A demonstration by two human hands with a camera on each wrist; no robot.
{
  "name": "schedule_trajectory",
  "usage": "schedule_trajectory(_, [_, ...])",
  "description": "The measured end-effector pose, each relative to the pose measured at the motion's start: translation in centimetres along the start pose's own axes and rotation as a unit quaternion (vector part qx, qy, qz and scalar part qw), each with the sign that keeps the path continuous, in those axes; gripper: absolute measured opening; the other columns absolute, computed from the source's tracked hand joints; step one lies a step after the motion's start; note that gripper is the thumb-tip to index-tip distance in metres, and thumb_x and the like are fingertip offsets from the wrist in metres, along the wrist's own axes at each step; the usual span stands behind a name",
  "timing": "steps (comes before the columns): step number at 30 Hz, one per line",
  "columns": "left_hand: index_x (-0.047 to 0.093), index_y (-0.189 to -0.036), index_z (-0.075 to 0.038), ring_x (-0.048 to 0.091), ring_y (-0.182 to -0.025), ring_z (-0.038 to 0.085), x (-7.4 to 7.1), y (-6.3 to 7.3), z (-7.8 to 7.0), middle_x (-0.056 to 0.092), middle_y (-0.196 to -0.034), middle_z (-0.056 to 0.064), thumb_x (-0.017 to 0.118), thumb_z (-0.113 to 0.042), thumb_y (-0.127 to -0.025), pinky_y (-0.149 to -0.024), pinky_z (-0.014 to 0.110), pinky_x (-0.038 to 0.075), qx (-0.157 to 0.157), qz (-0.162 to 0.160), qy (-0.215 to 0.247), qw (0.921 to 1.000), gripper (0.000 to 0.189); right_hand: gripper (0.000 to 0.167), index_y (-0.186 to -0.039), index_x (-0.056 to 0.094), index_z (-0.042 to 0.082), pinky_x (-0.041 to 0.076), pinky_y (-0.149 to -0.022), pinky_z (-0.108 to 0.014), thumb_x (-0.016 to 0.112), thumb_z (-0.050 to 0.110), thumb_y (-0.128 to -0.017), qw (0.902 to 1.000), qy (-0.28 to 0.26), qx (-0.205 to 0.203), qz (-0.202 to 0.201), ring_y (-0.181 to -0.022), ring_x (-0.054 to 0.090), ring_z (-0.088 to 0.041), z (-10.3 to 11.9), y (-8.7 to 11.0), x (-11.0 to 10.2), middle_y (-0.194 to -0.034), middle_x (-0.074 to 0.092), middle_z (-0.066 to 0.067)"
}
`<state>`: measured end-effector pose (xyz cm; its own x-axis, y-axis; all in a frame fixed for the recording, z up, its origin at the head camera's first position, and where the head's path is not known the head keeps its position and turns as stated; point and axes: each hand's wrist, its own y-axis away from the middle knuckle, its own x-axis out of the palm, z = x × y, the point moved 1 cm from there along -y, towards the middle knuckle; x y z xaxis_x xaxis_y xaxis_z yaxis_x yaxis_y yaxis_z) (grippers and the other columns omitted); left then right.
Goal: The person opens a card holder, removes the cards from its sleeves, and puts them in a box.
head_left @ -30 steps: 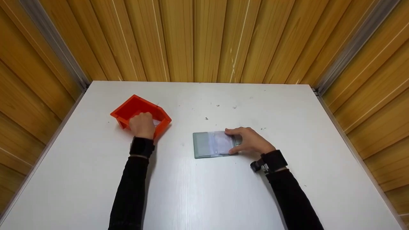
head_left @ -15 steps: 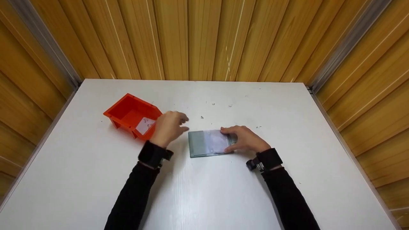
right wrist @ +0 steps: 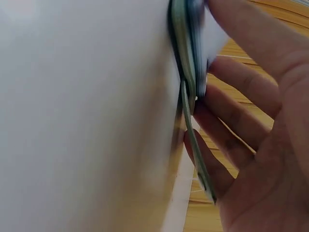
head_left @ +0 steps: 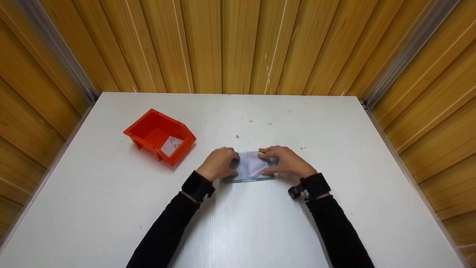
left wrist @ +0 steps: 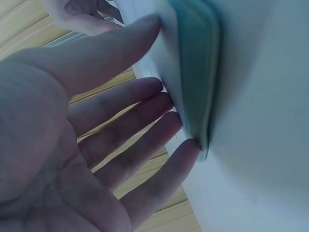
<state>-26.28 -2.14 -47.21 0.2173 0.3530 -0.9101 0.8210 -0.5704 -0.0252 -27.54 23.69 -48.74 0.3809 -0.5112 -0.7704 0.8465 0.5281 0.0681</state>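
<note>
Flat on white counter [head_left: 241,223], one thin rectangular green wallet [left wrist: 195,72] with cloudy translucent plastic sleeves [head_left: 254,165], grasped by right grip [head_left: 285,162], touched by loose-fingered left grip [head_left: 218,163].

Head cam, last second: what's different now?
The left hand came out of the red bin and moved right; its fingers now touch the left end of the green booklet. The printed card in the bin is now in plain view. Same as before: bin and booklet in place, right hand at the booklet's right end.
</note>
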Motion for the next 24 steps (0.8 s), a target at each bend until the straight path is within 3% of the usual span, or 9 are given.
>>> schedule_trajectory(5, [0.076, -0.118, -0.002, 0.064, -0.099, 0.031, 0.17, -0.03, 0.08, 0.075, -0.110, 0.015, 0.089, -0.016, -0.081, -0.098, 0.045, 0.055, -0.007, 0.008, -0.002, 0.9999, 0.041, 0.041, -0.117, 0.080, 0.013, 0.043, -0.116, -0.049, 0.091, 0.026, -0.080, 0.9990, 0.003, -0.018, -0.042, -0.133, 0.058, -0.030, 0.05, -0.13, 0.37, -0.139, 0.067, -0.006])
schedule_trajectory(8, [0.076, -0.117, -0.002, 0.065, -0.099, 0.030, 0.18, -0.05, 0.12, 0.075, -0.110, 0.014, 0.090, -0.016, -0.081, -0.098, 0.045, 0.055, -0.006, 0.007, -0.002, 1.0000, 0.042, 0.030, -0.106, 0.076, 0.010, 0.051, -0.109, -0.045, 0.089, 0.022, -0.082, 0.9975, -0.007, -0.020, -0.067, -0.123, 0.063, -0.029, 0.13, -0.29, 0.52, -0.127, 0.068, -0.006])
schedule_trajectory(13, [0.076, -0.118, -0.001, 0.065, -0.099, 0.029, 0.12, -0.05, 0.14, 0.075, -0.110, 0.014, 0.090, -0.016, -0.080, -0.098, 0.044, 0.055, -0.007, 0.007, 0.000, 1.0000, 0.043, 0.040, -0.105, 0.062, 0.006, 0.055, -0.104, -0.041, 0.089, 0.026, -0.083, 0.9961, -0.025, -0.009, -0.084, -0.114, 0.063, -0.027, 0.07, -0.38, 0.60, -0.113, 0.061, -0.009])
schedule_trajectory(20, [0.076, -0.117, -0.001, 0.065, -0.099, 0.031, -0.08, -0.07, 0.39, 0.074, -0.109, 0.015, 0.089, -0.013, -0.081, -0.098, 0.045, 0.054, 0.001, 0.007, 0.022, 0.9997, 0.041, 0.041, -0.108, 0.072, 0.014, 0.049, -0.107, -0.046, 0.087, 0.043, -0.082, 0.9975, 0.003, -0.022, -0.066, -0.118, 0.060, -0.024, 0.20, -0.40, 0.57, -0.122, 0.062, -0.003])
schedule_trajectory(24, [0.074, -0.120, 0.001, 0.068, -0.102, 0.033, -0.55, -0.23, 0.65, 0.074, -0.112, 0.018, 0.084, -0.008, -0.085, -0.098, 0.046, 0.056, 0.006, -0.028, 0.036, 0.9990, 0.038, 0.053, -0.124, 0.073, 0.015, 0.045, -0.111, -0.050, 0.083, 0.049, -0.085, 0.9985, 0.021, -0.043, -0.028, -0.131, 0.055, -0.028, 0.81, -0.28, 0.81, -0.139, 0.059, -0.004])
